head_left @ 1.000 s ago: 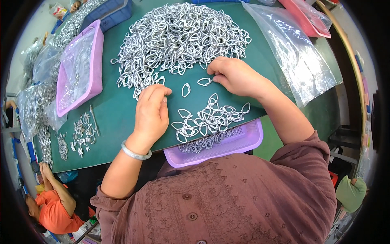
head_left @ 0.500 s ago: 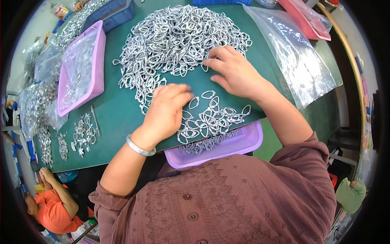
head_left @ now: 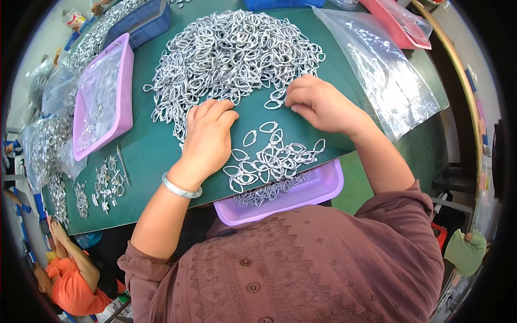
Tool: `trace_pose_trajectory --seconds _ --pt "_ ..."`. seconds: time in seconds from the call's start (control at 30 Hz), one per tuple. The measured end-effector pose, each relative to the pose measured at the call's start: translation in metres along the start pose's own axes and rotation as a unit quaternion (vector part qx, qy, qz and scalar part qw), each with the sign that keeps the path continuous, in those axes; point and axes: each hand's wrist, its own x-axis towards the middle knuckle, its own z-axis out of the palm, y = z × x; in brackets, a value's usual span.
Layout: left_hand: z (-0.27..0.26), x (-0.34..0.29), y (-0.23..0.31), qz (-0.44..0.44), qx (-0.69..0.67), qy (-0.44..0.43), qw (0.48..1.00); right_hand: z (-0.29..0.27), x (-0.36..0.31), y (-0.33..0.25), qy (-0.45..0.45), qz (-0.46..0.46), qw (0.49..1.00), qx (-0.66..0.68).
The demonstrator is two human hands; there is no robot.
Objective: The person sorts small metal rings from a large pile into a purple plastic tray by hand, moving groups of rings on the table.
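A large heap of silver, pointed-oval metal rings (head_left: 231, 51) covers the back middle of the green table. At the heap's front edge, my left hand (head_left: 207, 132), with a pale bangle (head_left: 182, 187) on its wrist, has its fingers curled down; their tips are hidden. To the right, my right hand (head_left: 323, 105) is closed, thumb and fingers bent together beside a few rings (head_left: 276, 100) pulled away from the heap. What either hand holds, if anything, does not show. Nearer me, a smaller cluster of rings (head_left: 277, 161) lies at the table edge.
Below the edge, a purple basket (head_left: 323, 185) holds more rings. Left are another purple basket (head_left: 127, 81), bagged parts (head_left: 48, 140) and small metal pieces (head_left: 110, 180). A blue bin (head_left: 142, 27) stands behind; a clear plastic bag (head_left: 377, 64) lies right. A person in orange (head_left: 75, 285) sits lower left.
My left hand has moved up and left to the heap's edge. My right hand has shifted right and slightly down, with a few rings now visible beside its fingertips.
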Motion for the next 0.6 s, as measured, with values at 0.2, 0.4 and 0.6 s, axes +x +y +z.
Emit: trace_pose_trajectory --seconds 0.2,0.4,0.6 --pt "0.0 0.005 0.003 -0.026 0.042 0.025 0.998 0.015 0.0 -0.003 0.054 0.06 0.997 -0.004" --pt "0.004 0.003 0.006 -0.022 -0.009 0.014 1.0 0.006 -0.006 0.004 -0.013 0.018 0.999 0.044" --pt "0.006 0.006 0.005 -0.021 -0.005 0.052 0.998 0.013 -0.006 0.014 0.108 0.067 0.99 0.062"
